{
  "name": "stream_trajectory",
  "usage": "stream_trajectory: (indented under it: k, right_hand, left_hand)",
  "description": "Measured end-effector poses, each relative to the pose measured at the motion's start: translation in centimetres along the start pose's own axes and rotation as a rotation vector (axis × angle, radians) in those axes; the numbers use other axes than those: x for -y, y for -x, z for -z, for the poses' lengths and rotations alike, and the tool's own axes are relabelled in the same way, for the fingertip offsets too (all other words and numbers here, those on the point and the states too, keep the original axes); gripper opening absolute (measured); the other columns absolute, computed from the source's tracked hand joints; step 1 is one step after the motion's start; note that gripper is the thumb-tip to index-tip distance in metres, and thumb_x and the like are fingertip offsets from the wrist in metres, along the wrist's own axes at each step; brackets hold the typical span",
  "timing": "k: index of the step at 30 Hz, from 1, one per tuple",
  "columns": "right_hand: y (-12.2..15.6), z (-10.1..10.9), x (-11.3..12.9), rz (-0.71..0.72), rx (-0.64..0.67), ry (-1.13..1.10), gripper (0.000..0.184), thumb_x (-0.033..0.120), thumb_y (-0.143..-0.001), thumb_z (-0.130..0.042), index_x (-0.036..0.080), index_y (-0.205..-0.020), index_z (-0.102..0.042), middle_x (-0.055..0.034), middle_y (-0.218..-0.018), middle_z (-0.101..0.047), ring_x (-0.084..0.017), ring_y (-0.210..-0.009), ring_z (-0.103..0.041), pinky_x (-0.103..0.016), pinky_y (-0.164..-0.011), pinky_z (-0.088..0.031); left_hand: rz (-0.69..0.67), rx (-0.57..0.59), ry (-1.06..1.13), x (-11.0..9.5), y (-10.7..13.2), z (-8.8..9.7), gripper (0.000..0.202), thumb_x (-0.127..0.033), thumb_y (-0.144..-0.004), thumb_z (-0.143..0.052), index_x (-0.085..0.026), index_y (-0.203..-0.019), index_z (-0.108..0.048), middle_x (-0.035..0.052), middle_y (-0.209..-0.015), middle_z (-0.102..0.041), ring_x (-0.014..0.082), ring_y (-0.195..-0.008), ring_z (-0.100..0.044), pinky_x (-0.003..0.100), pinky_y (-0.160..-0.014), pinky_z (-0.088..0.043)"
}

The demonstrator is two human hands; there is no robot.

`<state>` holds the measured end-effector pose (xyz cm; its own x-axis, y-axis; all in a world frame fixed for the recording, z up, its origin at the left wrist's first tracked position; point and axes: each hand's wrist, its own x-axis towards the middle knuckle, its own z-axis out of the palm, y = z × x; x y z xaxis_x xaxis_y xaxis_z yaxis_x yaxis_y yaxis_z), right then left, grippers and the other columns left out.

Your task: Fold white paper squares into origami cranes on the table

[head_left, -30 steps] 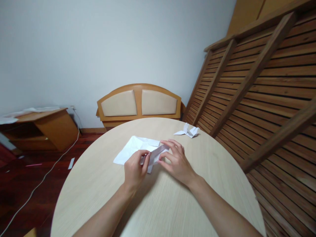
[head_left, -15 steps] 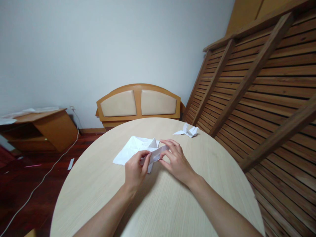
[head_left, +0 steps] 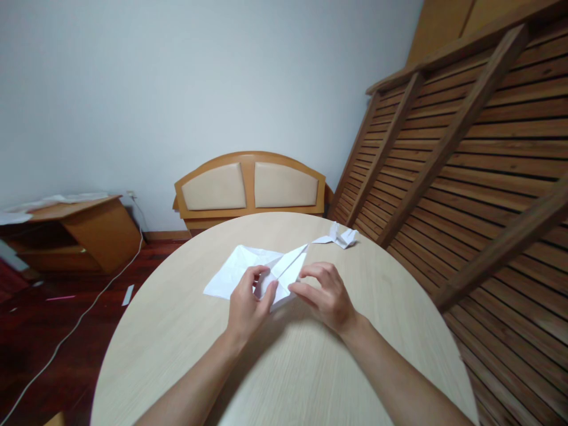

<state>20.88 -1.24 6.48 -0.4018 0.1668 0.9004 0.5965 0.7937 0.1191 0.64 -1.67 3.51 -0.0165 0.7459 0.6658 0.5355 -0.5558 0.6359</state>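
Note:
A piece of white folded paper [head_left: 290, 267] with a pointed upper end and a crease along its middle is held just above the table. My left hand [head_left: 249, 300] grips its lower left part, thumb in front and fingers behind. At its lower right edge, the bent fingertips of my right hand [head_left: 327, 296] are closed on the paper. Beneath and left of it lies a flat white paper sheet [head_left: 228, 273], partly covered by the folded piece and my left hand. Farther back on the right rests a folded paper figure [head_left: 341, 238] with raised points.
All this is on a round pale wooden table [head_left: 177, 331]. Behind it stands a headboard [head_left: 249, 186] with cream panels. A slatted wooden frame [head_left: 465, 177] leans on the right. At left are a low desk [head_left: 100, 234] and a white cable [head_left: 82, 319] on the dark floor.
The folded paper has turned from a narrow edge-on strip to show its broad creased face, point toward the upper right. My right hand has shifted slightly down and right.

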Motion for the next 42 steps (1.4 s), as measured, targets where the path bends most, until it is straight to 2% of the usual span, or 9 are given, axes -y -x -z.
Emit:
stream_trajectory:
  k: [7, 14, 17, 22, 25, 31, 34, 38, 42]
  right_hand:
    - [-0.1, 0.0, -0.1, -0.016, 0.032, -0.11, 0.013, 0.012, -0.093, -0.058, 0.023, -0.095, -0.065, -0.007, -0.104, -0.068, -0.02, -0.099, -0.064, -0.033, -0.08, -0.057]
    - [0.1, -0.1, -0.7, -0.018, 0.061, -0.142, 0.016, 0.009, -0.092, -0.055, 0.023, -0.1, -0.057, -0.009, -0.119, -0.069, -0.02, -0.109, -0.066, -0.036, -0.084, -0.058]
    - [0.2, -0.2, -1.0, -0.029, 0.06, -0.162, 0.017, 0.009, -0.092, -0.054, 0.023, -0.1, -0.057, -0.009, -0.118, -0.069, -0.02, -0.11, -0.065, -0.037, -0.085, -0.058]
    - [0.6, -0.3, -1.2, -0.05, 0.056, -0.173, 0.016, 0.008, -0.092, -0.056, 0.022, -0.098, -0.06, -0.009, -0.113, -0.067, -0.02, -0.109, -0.064, -0.037, -0.085, -0.058]
    - [0.7, -0.4, -1.5, -0.096, 0.058, -0.123, 0.014, 0.009, -0.09, -0.059, 0.021, -0.092, -0.066, -0.007, -0.095, -0.067, -0.021, -0.095, -0.065, -0.036, -0.078, -0.056]
    - [0.3, -0.8, -1.0, -0.274, 0.197, -0.09, 0.027, 0.009, -0.089, -0.052, 0.02, -0.106, -0.07, -0.0076, -0.098, -0.071, -0.023, -0.096, -0.064, -0.042, -0.087, -0.052]
    - [-0.1, -1.0, 0.2, -0.409, 0.247, -0.048, 0.026, 0.021, -0.09, -0.056, 0.018, -0.114, -0.067, -0.0108, -0.107, -0.07, -0.026, -0.102, -0.062, -0.045, -0.09, -0.051]
    - [-0.2, -1.7, 2.0, -0.497, 0.285, 0.025, 0.05, 0.039, -0.082, -0.069, 0.016, -0.125, -0.059, -0.0151, -0.122, -0.066, -0.032, -0.112, -0.06, -0.049, -0.093, -0.049]
    - [0.3, -2.5, 2.6, -0.525, 0.34, 0.098, 0.055, 0.033, -0.077, -0.07, 0.015, -0.128, -0.056, -0.017, -0.126, -0.064, -0.034, -0.114, -0.058, -0.05, -0.092, -0.05]
  left_hand:
    - [-0.066, 0.143, 0.011, -0.5, 0.3, 0.0, 0.049, -0.026, -0.078, -0.071, -0.02, -0.123, -0.05, 0.0096, -0.114, -0.065, 0.0227, -0.097, -0.065, 0.037, -0.081, -0.055]
    - [-0.124, 0.182, -0.012, -0.3, 0.5, 0.3, 0.039, -0.023, -0.094, -0.053, -0.021, -0.132, -0.049, 0.0125, -0.124, -0.066, 0.0239, -0.106, -0.067, 0.037, -0.082, -0.058]
    - [-0.085, 0.135, 0.009, 0.1, 0.6, 0.1, 0.042, -0.024, -0.096, -0.049, -0.022, -0.138, -0.041, 0.0127, -0.121, -0.068, 0.0213, -0.094, -0.071, 0.034, -0.072, -0.06]
    - [0.013, 0.074, 0.02, 0.0, 0.6, -0.1, 0.009, -0.026, -0.097, -0.047, -0.02, -0.103, -0.051, 0.0064, -0.091, -0.071, 0.0184, -0.079, -0.07, 0.03, -0.065, -0.057]
    - [0.102, 0.069, 0.06, -0.2, 0.4, 0.0, 0.011, -0.03, -0.098, -0.045, -0.021, -0.093, -0.049, 0.0047, -0.084, -0.068, 0.0168, -0.072, -0.067, 0.026, -0.059, -0.053]
    - [0.138, 0.06, 0.205, -0.7, 0.4, -0.2, 0.016, -0.035, -0.1, -0.043, -0.021, -0.093, -0.047, 0.0129, -0.114, -0.068, 0.018, -0.087, -0.067, 0.027, -0.064, -0.053]
    - [0.133, 0.088, 0.24, -1.0, 0.5, -0.5, 0.013, -0.033, -0.101, -0.041, -0.022, -0.094, -0.044, 0.0153, -0.131, -0.061, 0.018, -0.093, -0.068, 0.028, -0.066, -0.054]
    - [0.082, 0.058, 0.179, -0.9, 0.7, -0.8, 0.01, -0.029, -0.102, -0.039, -0.023, -0.095, -0.043, 0.0148, -0.13, -0.064, 0.02, -0.102, -0.067, 0.035, -0.081, -0.054]
    - [0.079, 0.039, 0.13, -0.9, 0.9, -1.0, 0.01, -0.028, -0.102, -0.037, -0.024, -0.095, -0.041, 0.0174, -0.137, -0.059, 0.0214, -0.11, -0.066, 0.036, -0.083, -0.053]
